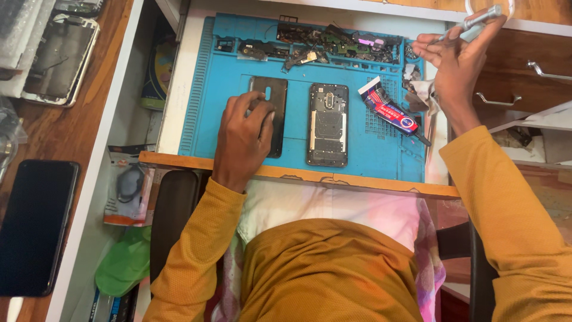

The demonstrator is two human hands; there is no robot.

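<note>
While the left hand (245, 132) presses a dark phone back cover (271, 113), the right hand (456, 56) lifts a tool.
Left fingers lie spread flat mid-frame; right fingers pinch a silver screwdriver (476, 22) at upper right.

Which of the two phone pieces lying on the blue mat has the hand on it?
The plain dark back cover on the left: the left hand rests on it. The opened phone body beside it lies untouched.

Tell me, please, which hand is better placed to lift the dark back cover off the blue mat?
Left, probably. The left hand already rests on the dark rectangular back cover, while the right hand is raised at the mat's far corner holding a slim grey tool.
</note>
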